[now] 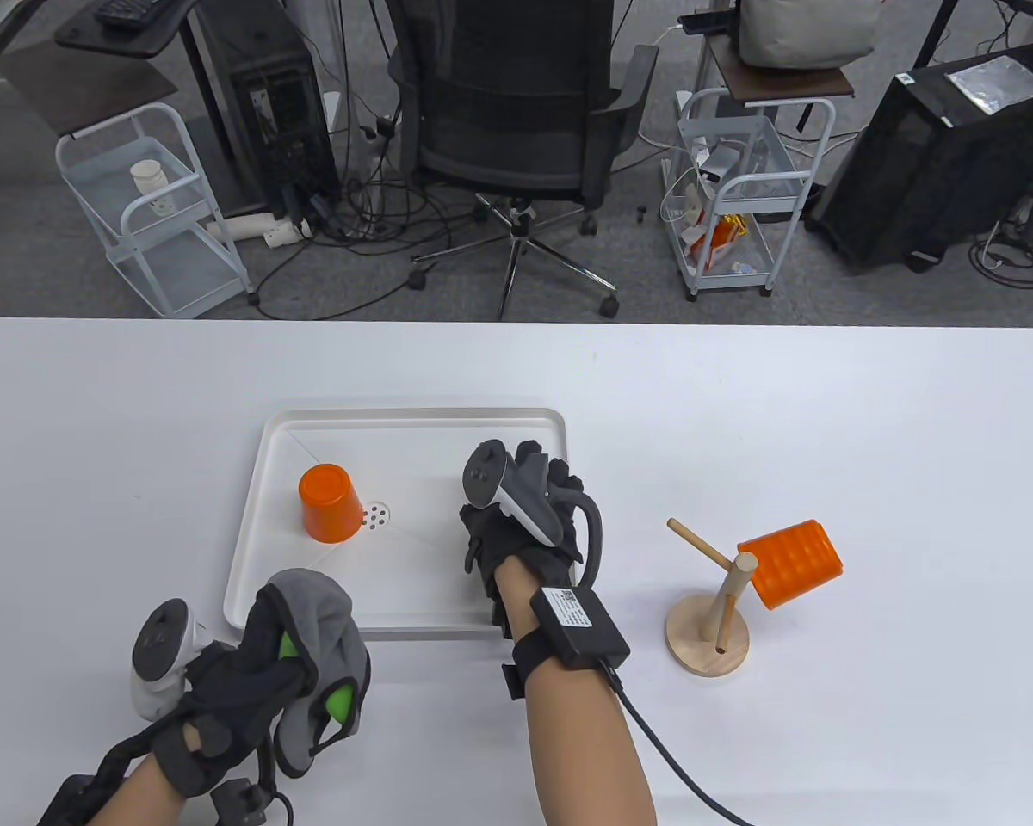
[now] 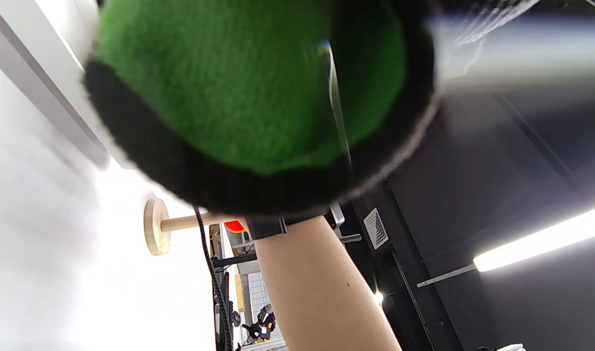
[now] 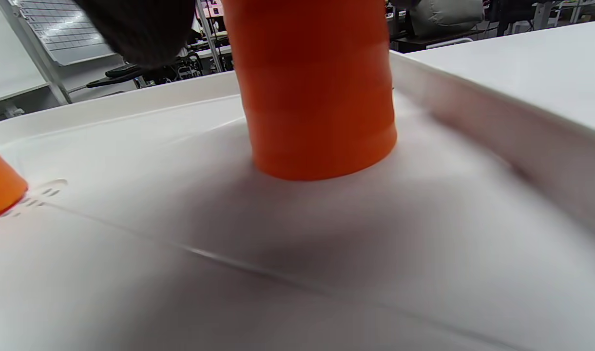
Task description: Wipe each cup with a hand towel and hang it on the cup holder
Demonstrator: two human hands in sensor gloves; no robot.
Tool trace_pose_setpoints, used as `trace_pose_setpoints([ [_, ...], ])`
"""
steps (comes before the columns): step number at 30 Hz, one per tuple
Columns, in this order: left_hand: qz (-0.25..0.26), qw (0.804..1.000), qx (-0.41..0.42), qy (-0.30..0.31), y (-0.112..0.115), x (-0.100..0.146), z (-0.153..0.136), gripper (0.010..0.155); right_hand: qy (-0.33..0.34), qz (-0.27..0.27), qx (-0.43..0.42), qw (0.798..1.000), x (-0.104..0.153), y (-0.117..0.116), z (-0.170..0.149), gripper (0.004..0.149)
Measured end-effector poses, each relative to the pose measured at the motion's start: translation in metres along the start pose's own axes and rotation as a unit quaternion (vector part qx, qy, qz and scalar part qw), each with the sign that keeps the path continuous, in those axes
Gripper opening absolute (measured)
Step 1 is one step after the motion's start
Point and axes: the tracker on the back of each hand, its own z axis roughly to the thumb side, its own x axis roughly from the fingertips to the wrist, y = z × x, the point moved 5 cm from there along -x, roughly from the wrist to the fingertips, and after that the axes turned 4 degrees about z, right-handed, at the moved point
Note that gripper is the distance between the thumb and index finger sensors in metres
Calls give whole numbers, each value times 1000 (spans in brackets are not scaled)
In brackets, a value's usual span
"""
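Observation:
My right hand [image 1: 525,508] reaches into the right half of the white tray [image 1: 413,420], its fingers curled round an upside-down orange cup [image 3: 316,87]. That cup stands on the tray floor and is hidden under the hand in the table view. A second orange cup [image 1: 329,503] stands upside down at the tray's left, beside the drain holes. My left hand [image 1: 241,680] holds a bunched grey hand towel [image 1: 336,628] just off the tray's near left corner. A third orange cup [image 1: 790,564] hangs on the wooden cup holder [image 1: 708,644] to the right.
The holder has a free peg [image 1: 697,540] pointing left. The tray's raised wall [image 3: 497,141] runs close to the right of the gripped cup. A cable trails from my right wrist box [image 1: 578,621]. Beyond the table's far edge stand an office chair and carts.

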Motion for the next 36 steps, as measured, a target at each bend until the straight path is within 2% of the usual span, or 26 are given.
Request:
trace_pose_setpoints([
  [4, 1, 1000, 0, 1, 0, 0, 0, 79, -1, -42, -2, 999, 0, 3, -2, 67],
  [12, 1, 1000, 1, 3, -1, 0, 1, 79, 34, -87, -23, 995, 16, 17, -2, 66],
  [17, 1, 1000, -1, 4, -1, 0, 1, 79, 78, -127, -46, 988, 42, 30, -1, 67],
  [24, -1, 1000, -6, 2, 0, 0, 1, 79, 126, -155, -115, 973, 84, 44, -6, 68],
  [32, 0, 1000, -7, -1, 0, 0, 0, 79, 175, -159, -202, 950, 124, 44, -10, 69],
  [36, 0, 1000, -7, -3, 0, 0, -1, 79, 203, -158, -261, 930, 140, 38, -14, 70],
])
